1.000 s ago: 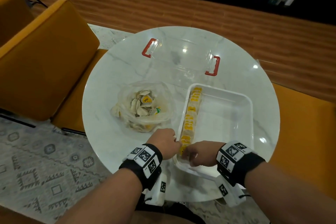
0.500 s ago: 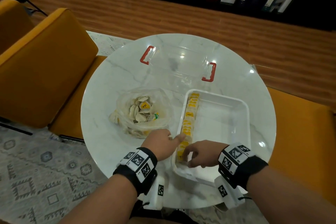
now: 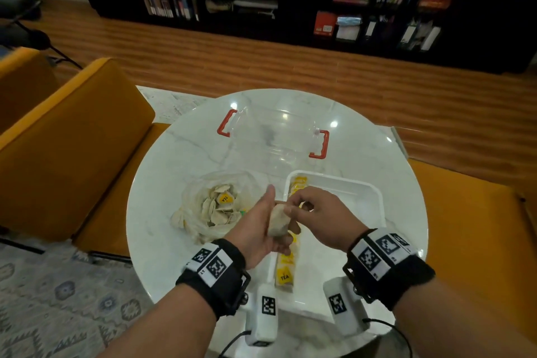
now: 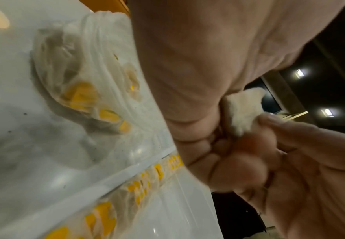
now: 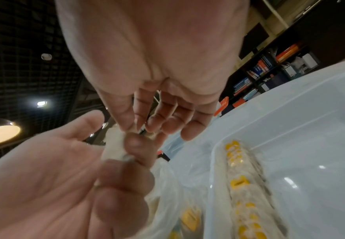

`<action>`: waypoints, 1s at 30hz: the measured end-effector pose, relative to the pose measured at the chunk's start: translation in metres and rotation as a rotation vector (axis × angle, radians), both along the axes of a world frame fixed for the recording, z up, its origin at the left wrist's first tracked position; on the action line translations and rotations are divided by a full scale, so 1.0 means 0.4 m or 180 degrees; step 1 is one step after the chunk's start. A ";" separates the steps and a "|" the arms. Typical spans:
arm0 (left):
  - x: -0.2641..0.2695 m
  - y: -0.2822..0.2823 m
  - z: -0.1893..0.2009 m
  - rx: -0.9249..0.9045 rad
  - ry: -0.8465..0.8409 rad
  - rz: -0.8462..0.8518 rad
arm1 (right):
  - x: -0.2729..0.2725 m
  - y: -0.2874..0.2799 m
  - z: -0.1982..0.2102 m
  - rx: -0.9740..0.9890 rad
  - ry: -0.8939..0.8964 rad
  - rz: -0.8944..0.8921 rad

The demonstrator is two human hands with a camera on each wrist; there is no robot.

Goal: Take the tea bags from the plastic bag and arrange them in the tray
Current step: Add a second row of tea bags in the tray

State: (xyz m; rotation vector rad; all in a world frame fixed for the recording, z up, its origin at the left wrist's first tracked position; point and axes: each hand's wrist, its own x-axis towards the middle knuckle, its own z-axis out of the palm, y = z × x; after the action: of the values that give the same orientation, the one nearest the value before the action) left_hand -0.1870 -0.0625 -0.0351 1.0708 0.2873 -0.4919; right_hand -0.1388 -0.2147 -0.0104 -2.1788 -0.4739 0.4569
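From the head view, both hands meet above the near-left edge of the white tray (image 3: 360, 197) on the round table (image 3: 162, 241). The left hand (image 3: 258, 229) lies palm up with a tea bag (image 3: 277, 224) held in its curled lower fingers, and the right hand (image 3: 316, 212) pinches the bag's top between thumb and forefinger. A row of tea bags (image 3: 286, 267) runs along the tray's left wall; the plastic bag (image 3: 215, 206) with more lies just left of the tray, and a clear lid (image 3: 276, 134) sits beyond. The left wrist view shows the tea bag (image 4: 243, 111) between the palm and the right hand's fingers (image 4: 290, 129). The right wrist view shows the right hand (image 5: 147, 64) pinching the tea bag (image 5: 114, 148) on the left hand (image 5: 44, 186), over the tray (image 5: 310, 153).
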 end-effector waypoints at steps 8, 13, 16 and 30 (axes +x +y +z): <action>0.043 0.025 -0.004 0.2430 -0.1413 -0.0106 | 0.048 -0.033 0.047 -0.0023 -0.0398 -0.0089; 0.070 0.001 -0.010 0.2155 -0.1085 0.0020 | 0.052 -0.055 -0.029 0.0510 0.0189 -0.0574; 0.093 -0.009 -0.029 0.2686 -0.0885 -0.0073 | 0.073 -0.075 -0.081 0.0722 0.0391 -0.0931; 0.164 -0.019 -0.119 0.5001 -0.0199 -0.1735 | 0.214 -0.092 -0.317 -0.0005 0.0513 -0.2099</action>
State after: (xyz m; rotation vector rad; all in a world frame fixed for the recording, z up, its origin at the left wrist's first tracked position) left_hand -0.1215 -0.0700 -0.0826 2.7339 0.3091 -0.7081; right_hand -0.0532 -0.2513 -0.1374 -2.1247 0.3338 0.2575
